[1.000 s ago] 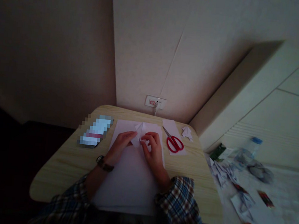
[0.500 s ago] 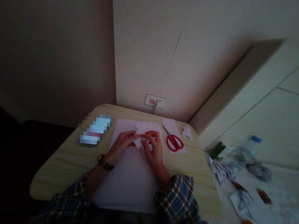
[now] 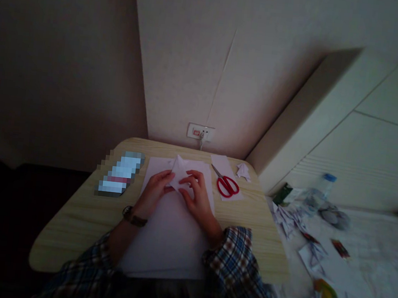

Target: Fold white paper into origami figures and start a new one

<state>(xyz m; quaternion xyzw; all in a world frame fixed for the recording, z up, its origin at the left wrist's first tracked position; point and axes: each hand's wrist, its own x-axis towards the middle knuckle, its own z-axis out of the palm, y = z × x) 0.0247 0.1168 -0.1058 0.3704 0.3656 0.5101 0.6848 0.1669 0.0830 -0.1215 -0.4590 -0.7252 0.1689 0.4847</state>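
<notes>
A folded white paper (image 3: pixel 178 173) with a pointed top is raised over a stack of white sheets (image 3: pixel 166 240). My left hand (image 3: pixel 155 189) pinches its left side between thumb and fingers. Close to the paper's right edge, my right hand (image 3: pixel 197 196) has its thumb and bent fingers apart; whether the fingertips touch the paper is hard to make out. Red-handled scissors (image 3: pixel 227 186) lie right of my right hand, partly over a white paper strip (image 3: pixel 219 160). Beyond them sits a small folded paper figure (image 3: pixel 243 171).
A phone (image 3: pixel 120 174) with a blurred screen lies on the left of the wooden table (image 3: pixel 73 230). Behind the table is a wall socket (image 3: pixel 200 132) with a plug. On the white surface at right are a bottle (image 3: pixel 318 192), crumpled papers (image 3: pixel 286 220) and a yellow-green object (image 3: pixel 326 293).
The folded paper has been turned or lifted, so its point now stands up more plainly. My right fingers have loosened away from its middle. The whole view has shifted slightly.
</notes>
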